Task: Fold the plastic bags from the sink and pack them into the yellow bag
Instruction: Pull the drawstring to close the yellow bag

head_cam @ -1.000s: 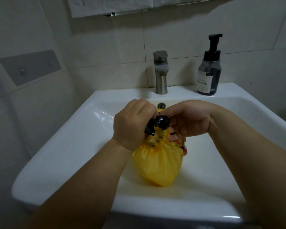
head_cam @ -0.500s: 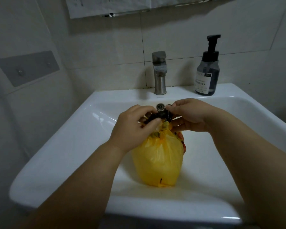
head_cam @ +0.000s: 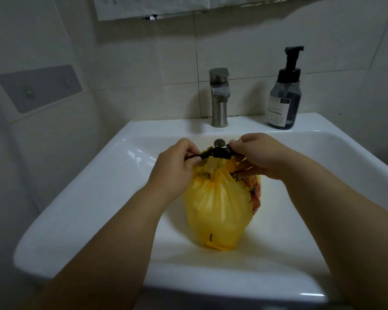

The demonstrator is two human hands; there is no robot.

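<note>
Standing upright in the basin of the white sink (head_cam: 76,198), a little right of the middle of the frame, the yellow bag (head_cam: 217,211) is full and rounded, its base on the sink floor and its top gathered into a puckered neck. Across that neck runs a black strip (head_cam: 217,153), dark and glossy, lying roughly level just below the round metal drain opening (head_cam: 219,143) in the back wall of the basin. The left hand (head_cam: 173,166) comes in from the lower left of the frame, and its grip is pinching the left end of the black strip between thumb and curled fingers, with the knuckles against the bag's left shoulder. The right hand (head_cam: 260,157) reaches in from the lower right, its grip pinching the right end of the strip between thumb and forefinger; the lower fingers curl under and touch the bag's upper right side. Whether the strip is knotted or only wound round the neck I cannot tell. On the right flank of the yellow bag an orange and red patterned piece of plastic (head_cam: 254,193) shows, pressed against it. On the sink's back ledge, above the middle of the frame, stands 1 steel faucet (head_cam: 220,97), and to the right of it 1 dark pump bottle (head_cam: 283,95) with a pale label. A grey plate (head_cam: 38,88) with 2 fixings is mounted on the tiled wall at the upper left, and a sheet of paper (head_cam: 152,5) hangs along the top edge.
</note>
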